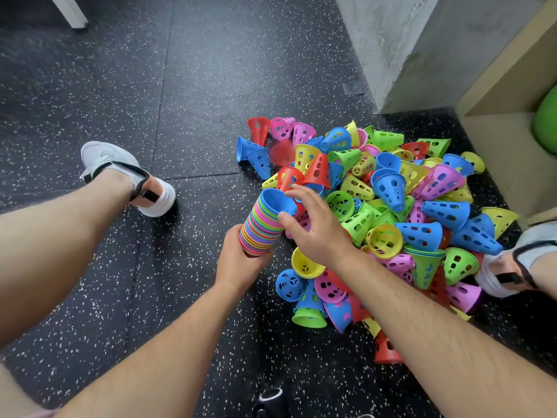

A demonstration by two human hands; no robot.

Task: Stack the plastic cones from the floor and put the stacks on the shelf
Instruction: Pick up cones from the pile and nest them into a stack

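— Where is the stack of cones (pixel 262 229)?
— Held tilted above the floor (pixel 150 86). The left hand (pixel 238 262) grips its lower end, fingers curled round it.
— And the right hand (pixel 315 229)?
— Fingers splayed over the top blue cone (pixel 275 200), thumb against its side; whether it pinches, I cannot tell. The pile of loose cones (pixel 391 212) lies just beyond, and the wooden shelf (pixel 494 164) is at the floor's right edge.

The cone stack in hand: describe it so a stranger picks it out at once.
Start at the heap of loose coloured cones on the black speckled floor and go to its left edge, where the left hand grips a column from below. That column is the stack: unlike the single cones beside it, it shows many nested striped rims, capped by a blue cone.
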